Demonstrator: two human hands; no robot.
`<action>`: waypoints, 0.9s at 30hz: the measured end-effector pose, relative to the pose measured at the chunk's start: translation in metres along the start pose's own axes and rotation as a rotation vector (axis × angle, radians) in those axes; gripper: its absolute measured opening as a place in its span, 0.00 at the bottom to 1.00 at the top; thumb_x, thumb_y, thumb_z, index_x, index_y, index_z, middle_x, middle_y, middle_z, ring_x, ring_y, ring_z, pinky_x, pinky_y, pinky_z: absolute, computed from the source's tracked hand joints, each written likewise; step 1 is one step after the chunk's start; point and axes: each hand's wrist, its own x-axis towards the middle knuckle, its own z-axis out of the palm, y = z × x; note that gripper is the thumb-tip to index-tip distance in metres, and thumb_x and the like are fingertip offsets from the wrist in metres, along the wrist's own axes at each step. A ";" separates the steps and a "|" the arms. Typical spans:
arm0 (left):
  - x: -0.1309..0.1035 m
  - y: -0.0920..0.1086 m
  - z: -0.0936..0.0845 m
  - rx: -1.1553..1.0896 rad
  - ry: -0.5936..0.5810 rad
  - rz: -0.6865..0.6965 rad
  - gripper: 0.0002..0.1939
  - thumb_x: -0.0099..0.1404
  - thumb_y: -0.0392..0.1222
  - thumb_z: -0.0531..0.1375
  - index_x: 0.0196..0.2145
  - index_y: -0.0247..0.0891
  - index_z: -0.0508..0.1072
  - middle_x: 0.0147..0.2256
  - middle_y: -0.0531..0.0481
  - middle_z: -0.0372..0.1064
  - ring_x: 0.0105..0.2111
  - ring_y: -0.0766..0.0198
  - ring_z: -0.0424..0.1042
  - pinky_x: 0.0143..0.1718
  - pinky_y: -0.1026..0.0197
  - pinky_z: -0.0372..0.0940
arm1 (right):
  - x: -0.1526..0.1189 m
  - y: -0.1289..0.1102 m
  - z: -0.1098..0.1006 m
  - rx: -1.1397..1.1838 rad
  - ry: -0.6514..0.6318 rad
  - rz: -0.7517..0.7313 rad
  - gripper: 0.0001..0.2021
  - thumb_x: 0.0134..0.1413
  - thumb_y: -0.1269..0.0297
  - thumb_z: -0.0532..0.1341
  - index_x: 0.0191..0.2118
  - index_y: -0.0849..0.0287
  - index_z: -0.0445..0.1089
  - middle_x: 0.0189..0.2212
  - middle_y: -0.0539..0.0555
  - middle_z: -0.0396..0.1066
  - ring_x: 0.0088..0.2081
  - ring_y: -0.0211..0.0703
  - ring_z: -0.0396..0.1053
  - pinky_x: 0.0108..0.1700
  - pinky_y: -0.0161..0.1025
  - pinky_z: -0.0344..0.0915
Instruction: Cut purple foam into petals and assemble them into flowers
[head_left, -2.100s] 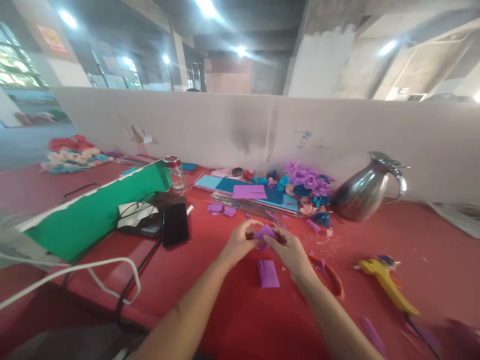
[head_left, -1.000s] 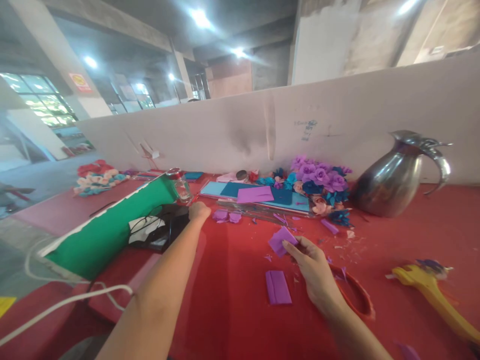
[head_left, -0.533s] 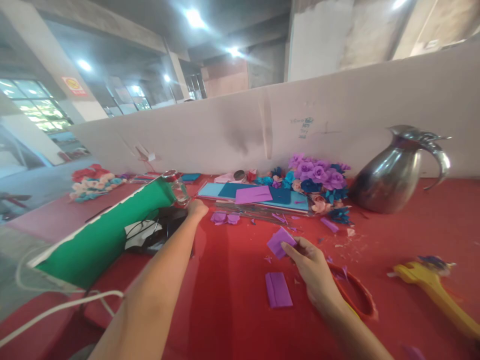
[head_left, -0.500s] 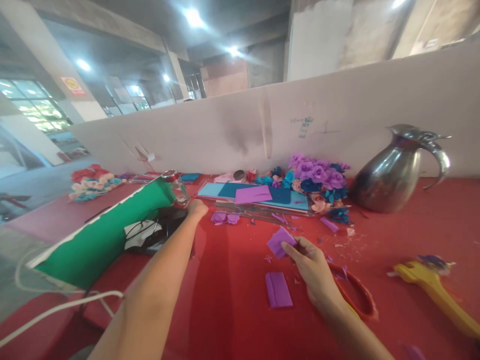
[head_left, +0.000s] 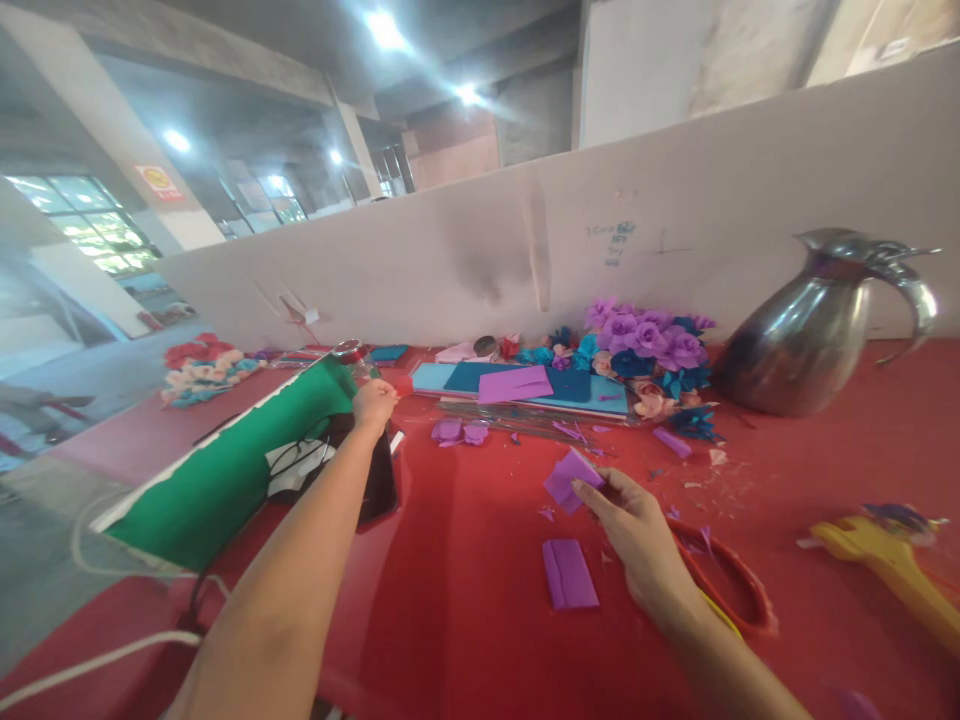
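Note:
Purple folded paper (head_left: pixel 573 481) is pinched between the thumb and fingers of my right hand (head_left: pixel 619 510), above the red table. Below it lies a second folded purple piece (head_left: pixel 571 574). My left hand (head_left: pixel 375 402) is reached out with curled fingers beside the glass jar (head_left: pixel 352 355) and the dark tablet-like object (head_left: pixel 379 480); anything in its fingers is too small to make out. Purple petal pieces (head_left: pixel 459 432) rest to its right. Farther back, a purple sheet (head_left: pixel 515 384) tops blue sheets (head_left: pixel 592 390). Red-handled scissors (head_left: pixel 759 590) lie partly under my right forearm.
A metal jug (head_left: pixel 799 340) stands at the back right, beside purple and blue paper flowers (head_left: pixel 649 340). At right lies a yellow glue gun (head_left: pixel 885 565). A green-lined box (head_left: pixel 202 490) with a cable nearby is at left. Paper scraps (head_left: pixel 718 457) dot the table.
My left hand has drawn back slightly from beside the jar, and a small white item now shows by the tablet. My right hand still holds the purple paper. The view has shifted a little.

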 end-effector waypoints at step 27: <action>-0.211 0.099 0.024 -0.879 -0.678 0.437 0.33 0.55 0.38 0.61 0.59 0.44 0.62 0.29 0.54 0.67 0.32 0.65 0.67 0.43 0.60 0.61 | 0.008 -0.010 -0.003 0.241 -0.203 0.125 0.07 0.36 0.62 0.63 0.25 0.58 0.73 0.20 0.48 0.71 0.23 0.35 0.65 0.29 0.33 0.59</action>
